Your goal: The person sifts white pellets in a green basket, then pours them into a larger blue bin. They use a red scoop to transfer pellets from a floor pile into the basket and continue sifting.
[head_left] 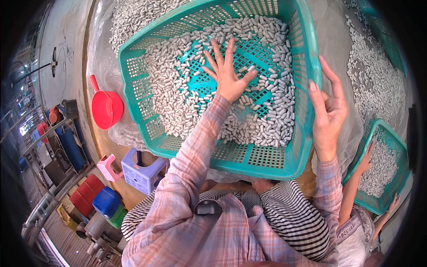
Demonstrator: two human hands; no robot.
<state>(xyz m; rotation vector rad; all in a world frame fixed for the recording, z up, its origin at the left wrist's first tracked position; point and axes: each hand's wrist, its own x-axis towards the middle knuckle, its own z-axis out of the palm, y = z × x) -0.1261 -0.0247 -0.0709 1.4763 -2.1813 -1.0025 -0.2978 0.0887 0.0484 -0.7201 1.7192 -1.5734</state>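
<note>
A large green plastic basket (222,162) with lattice walls sits tilted in front of me. Small oblong, capsule-shaped grey-white pieces (173,111) lie in it, thickest along the sides. In the middle, the turquoise lattice floor shows through. My left hand (230,80) reaches into the basket with its fingers spread wide among the pieces. At the basket's right rim is my right hand (329,113), its thumb against the rim and its index finger stretched along the outside; the other fingers are curled.
More pieces lie heaped on clear plastic sheeting behind the basket (138,18) and at the right (373,75). A red dipper (106,109), a pink stool (109,168) and a purple stool (140,171) stand left. Another person's hands (367,159) hold a smaller green basket (378,204) at lower right.
</note>
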